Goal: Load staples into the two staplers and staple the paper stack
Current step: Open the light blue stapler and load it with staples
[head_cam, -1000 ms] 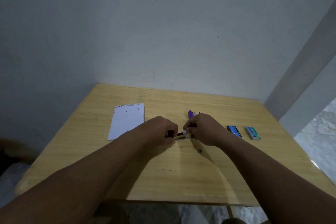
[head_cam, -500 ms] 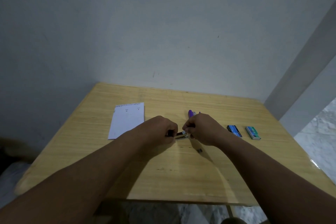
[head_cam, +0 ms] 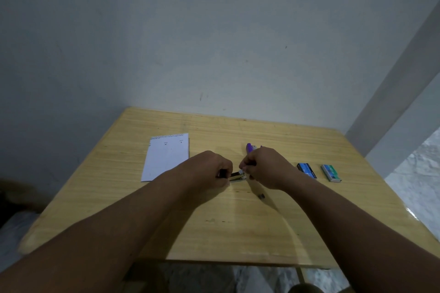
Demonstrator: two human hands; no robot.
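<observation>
a: hands?
b: both mid-bench. left hand point(head_cam: 209, 169) curled tight, grip clamped on the black end of a small stapler point(head_cam: 234, 176); its metal part sticks out toward the right hand point(head_cam: 266, 167).
a: right grip?
b: fingertips pinched together at the stapler's metal tip, on something small and pale. too tiny to tell what it is. so closed, on what i can't say.
a: second stapler?
b: purple stapler point(head_cam: 249, 147) lies on the wooden bench point(head_cam: 238, 226) just behind the right hand, mostly hidden by it.
a: paper?
b: paper stack point(head_cam: 166, 157) flat on the bench, left of the left hand, near it, not touching as far as i can see.
a: staples?
b: blue staple box point(head_cam: 307, 170) just right of the right wrist, green staple box point(head_cam: 331, 173) further right, the two apart. both lying flat.
a: anything else?
b: small dark bit point(head_cam: 261, 196) on the bench below the right hand, can't identify. grey wall point(head_cam: 214, 43) behind.
</observation>
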